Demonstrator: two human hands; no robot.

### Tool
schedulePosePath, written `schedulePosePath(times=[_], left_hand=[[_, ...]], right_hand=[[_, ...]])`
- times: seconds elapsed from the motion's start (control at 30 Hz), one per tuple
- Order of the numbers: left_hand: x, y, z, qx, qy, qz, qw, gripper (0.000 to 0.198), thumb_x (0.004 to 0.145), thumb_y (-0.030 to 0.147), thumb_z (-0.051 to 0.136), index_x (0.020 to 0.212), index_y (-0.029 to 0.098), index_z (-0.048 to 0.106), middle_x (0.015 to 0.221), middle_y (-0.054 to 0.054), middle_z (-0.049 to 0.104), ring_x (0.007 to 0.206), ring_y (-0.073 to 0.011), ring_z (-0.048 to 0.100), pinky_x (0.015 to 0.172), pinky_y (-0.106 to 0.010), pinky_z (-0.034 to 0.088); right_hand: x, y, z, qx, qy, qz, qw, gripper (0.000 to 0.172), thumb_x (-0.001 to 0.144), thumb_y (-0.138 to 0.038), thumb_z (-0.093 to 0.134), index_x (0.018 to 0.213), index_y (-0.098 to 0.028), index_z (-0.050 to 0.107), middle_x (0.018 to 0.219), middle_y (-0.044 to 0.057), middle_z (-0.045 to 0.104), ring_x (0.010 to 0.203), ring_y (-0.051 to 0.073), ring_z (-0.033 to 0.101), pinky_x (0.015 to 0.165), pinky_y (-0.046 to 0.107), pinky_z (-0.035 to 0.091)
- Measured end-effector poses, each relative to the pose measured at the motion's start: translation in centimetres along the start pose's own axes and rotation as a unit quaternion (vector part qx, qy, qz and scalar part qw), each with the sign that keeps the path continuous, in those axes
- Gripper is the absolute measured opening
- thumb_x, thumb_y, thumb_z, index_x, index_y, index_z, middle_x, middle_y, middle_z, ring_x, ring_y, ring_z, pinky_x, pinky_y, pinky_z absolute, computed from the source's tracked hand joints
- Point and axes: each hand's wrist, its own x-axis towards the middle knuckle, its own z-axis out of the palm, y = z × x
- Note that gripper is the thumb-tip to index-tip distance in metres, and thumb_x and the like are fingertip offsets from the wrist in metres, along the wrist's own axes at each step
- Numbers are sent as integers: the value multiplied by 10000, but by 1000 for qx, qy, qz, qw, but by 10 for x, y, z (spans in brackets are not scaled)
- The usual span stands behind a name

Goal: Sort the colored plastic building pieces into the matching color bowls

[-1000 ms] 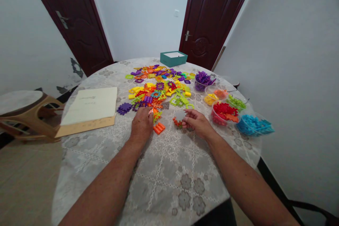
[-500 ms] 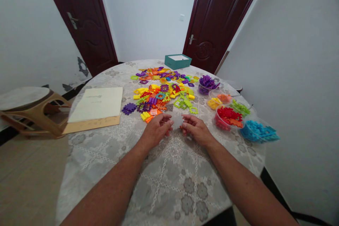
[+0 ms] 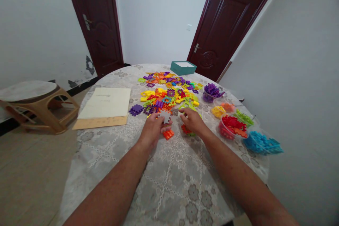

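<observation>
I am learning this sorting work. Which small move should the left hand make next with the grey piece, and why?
Probably carry the grey piece right, toward the tubs. The left hand pinches it above the table, while the right hand rests by the loose pile. The red tub and blue tub each hold one colour; I see no grey tub.

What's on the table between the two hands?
In the head view, an orange block lies on the tablecloth between the left hand, which holds a grey piece, and the right hand.

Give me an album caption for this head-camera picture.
Left hand holds a grey piece; right hand rests among colourful plastic pieces.
</observation>
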Motion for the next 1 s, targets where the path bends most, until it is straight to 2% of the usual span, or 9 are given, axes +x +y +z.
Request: schedulePosePath(times=[0.2, 0.33, 0.47, 0.57, 0.63, 0.73, 0.8, 0.87, 1.0], left_hand=[[4, 5, -1, -89, 81, 40, 992, 372, 815, 64, 610, 1164, 182, 561, 863, -34, 682, 750, -166, 752, 731, -321, 655], [7, -1, -4, -130, 77, 14, 988, 393, 777, 4, 580, 1129, 180, 563, 765, -10, 639, 778, -192, 757, 780, -364, 657], [11, -3, -6, -160, 101, 3, 982, 430, 745, -29, 556, 1123, 176, 573, 683, 17, 571, 727, -173, 717, 805, -393, 657], [12, -2, -6, -169, 121, -2, 978, 447, 739, -32, 551, 1134, 175, 582, 692, 21, 561, 687, -144, 675, 821, -400, 655], [12, -1, -6, -167, 128, -6, 978, 449, 744, -31, 551, 1139, 180, 581, 702, 22, 564, 689, -137, 671, 829, -393, 653], [12, -2, -7, -162, 121, -4, 979, 401, 758, -11, 563, 1103, 192, 583, 719, 17, 586, 699, -143, 684, 821, -393, 651], [11, -4, -6, -155, 90, -5, 984, 301, 780, 34, 596, 1036, 192, 591, 785, -10, 645, 714, -150, 697, 806, -386, 650], [9, -5, -6, -144, 48, -11, 988, 206, 797, 87, 642, 973, 184, 598, 875, -45, 698, 742, -154, 709, 790, -357, 646], [4, -5, -3, -129, -4, 1, 992, 199, 808, 117, 669, 998, 168, 636, 990, -98, 737, 840, -181, 735, 815, -355, 641]], right_hand=[[21, -4, 28, -168, 0, 10, 986, 499, 918, -230, 639, 1410, -162, 598, 1335, 157, 634, 1221, 263, 594, 1071, 354, 434], [20, -7, 38, -201, -16, 20, 979, 400, 957, -282, 599, 1344, -190, 644, 1259, 149, 663, 1176, 270, 603, 1036, 349, 432], [20, 0, 38, -194, 9, 34, 980, 300, 983, -209, 489, 1214, -149, 671, 1172, 170, 683, 1112, 261, 613, 992, 347, 437], [21, 7, 34, -90, 98, 52, 990, 299, 979, -204, 442, 1177, -143, 658, 1113, 152, 693, 1053, 246, 629, 951, 354, 460], [21, 8, 31, 61, 148, 82, 984, 324, 971, -286, 479, 1235, -161, 620, 981, 90, 701, 907, 221, 653, 838, 339, 504], [21, -3, 29, 318, 114, 121, 933, 429, 899, -433, 612, 1252, -192, 579, 753, -20, 634, 640, 170, 605, 598, 277, 490], [19, -16, 30, 409, 73, 108, 903, 448, 841, -455, 690, 1196, -199, 600, 747, -32, 628, 593, 147, 581, 533, 252, 467], [16, -31, 34, 427, 50, 91, 898, 414, 811, -442, 729, 1138, -203, 640, 812, -12, 661, 604, 135, 588, 526, 245, 474], [10, -47, 44, 368, 0, 69, 927, 343, 866, -427, 679, 1132, -213, 709, 891, 25, 714, 666, 154, 641, 602, 274, 535]])
